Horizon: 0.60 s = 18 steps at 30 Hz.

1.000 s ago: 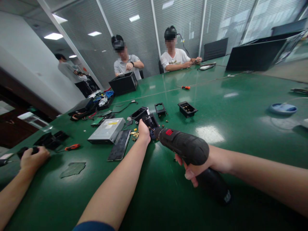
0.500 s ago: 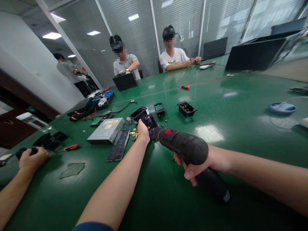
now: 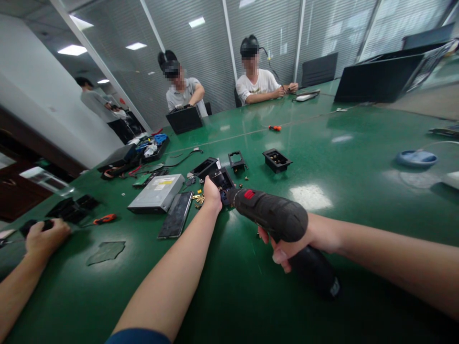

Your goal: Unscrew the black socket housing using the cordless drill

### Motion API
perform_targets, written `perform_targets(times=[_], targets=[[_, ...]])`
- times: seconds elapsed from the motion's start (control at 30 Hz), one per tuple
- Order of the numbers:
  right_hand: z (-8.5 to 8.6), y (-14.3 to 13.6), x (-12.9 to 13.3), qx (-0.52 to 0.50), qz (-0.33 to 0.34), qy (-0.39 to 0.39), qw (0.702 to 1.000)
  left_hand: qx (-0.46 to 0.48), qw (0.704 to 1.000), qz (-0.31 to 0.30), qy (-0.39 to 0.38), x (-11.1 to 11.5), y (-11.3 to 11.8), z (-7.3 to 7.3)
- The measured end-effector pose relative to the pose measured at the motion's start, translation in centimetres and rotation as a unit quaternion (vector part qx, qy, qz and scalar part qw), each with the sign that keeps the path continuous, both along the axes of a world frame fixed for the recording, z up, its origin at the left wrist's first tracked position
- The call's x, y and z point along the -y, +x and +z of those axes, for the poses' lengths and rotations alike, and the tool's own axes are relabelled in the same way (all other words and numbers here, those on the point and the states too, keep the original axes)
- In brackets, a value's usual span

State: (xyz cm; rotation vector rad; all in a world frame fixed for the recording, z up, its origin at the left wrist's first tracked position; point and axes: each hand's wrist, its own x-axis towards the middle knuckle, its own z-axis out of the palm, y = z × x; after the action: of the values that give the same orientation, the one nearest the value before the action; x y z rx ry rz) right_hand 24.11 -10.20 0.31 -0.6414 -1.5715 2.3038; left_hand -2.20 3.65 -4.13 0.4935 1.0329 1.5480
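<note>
Fingers of the right hand are closed around the grip of a black power drill; those of the left hand are curled against the left side of a black housing, their far tips hidden. Green table: supports all parts, with the housing held near its middle, the drill's nose directed at it from the right; whether the drill touches it cannot be told. Two co-workers sit at the far side, the left one with hands at a black box. Large black case: far right. Another person's hand: near left, around a dark object. Silver drive: left of the left hand, a dark flat slab just beside it. Blue dish: right. Open black box-shaped part: just beyond the held housing, to its left. Black socket: farther right, brass pieces inside. Black frame: between these two. Orange-handled screwdriver: left; a second orange tool lies far off. Brass pieces: just left of the left hand. Small brass screw: right of the housing.
</note>
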Motion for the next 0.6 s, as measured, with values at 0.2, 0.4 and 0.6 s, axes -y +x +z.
perform_targets(times=[0.2,0.4,0.6], targets=[[0.0,0.0,0.0,-0.003,-0.001,-0.004,1.000,-0.016,0.999,0.027,-0.021,0.0,0.3,0.3],[0.2,0.0,-0.1,-0.004,0.008,-0.004,1.000,-0.028,0.999,0.023,-0.031,0.1,0.3,0.5],[1.6,0.3,0.3,0.006,-0.011,-0.016,1.000,-0.047,0.998,0.009,-0.035,0.2,0.1,0.7]])
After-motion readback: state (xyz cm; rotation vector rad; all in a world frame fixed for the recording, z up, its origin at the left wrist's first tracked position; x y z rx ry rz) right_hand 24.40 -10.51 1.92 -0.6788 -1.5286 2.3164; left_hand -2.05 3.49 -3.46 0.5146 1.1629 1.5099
